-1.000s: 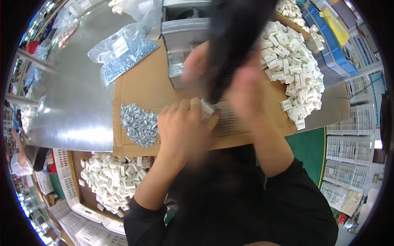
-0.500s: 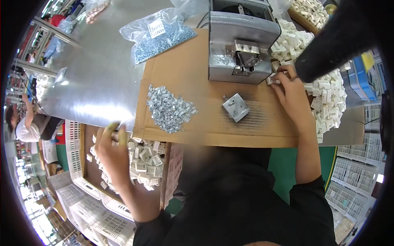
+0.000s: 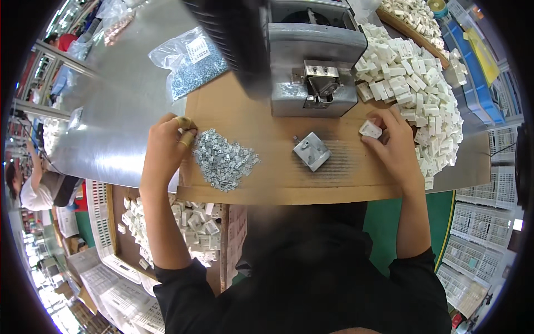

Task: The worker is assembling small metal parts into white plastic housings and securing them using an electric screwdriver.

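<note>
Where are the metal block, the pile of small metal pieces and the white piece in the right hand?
Metal block (image 3: 311,151), head view: upper face.
Pile of small metal pieces (image 3: 222,160), head view: its middle.
White piece (image 3: 370,129), head view: upper face.

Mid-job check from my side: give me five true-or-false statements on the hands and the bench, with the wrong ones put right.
1. The right hand holds a white block. True.
2. The left hand is down in the tray of white pieces. False: the left hand is at the left edge of the pile of small metal pieces.
3. The silvery metal fixture lies on the cardboard, touched by neither hand. True.
4. The clear bag of bluish parts lies right of the grey machine. False: the bag lies left of it.
5. The large heap of white blocks is right of the machine. True.
</note>
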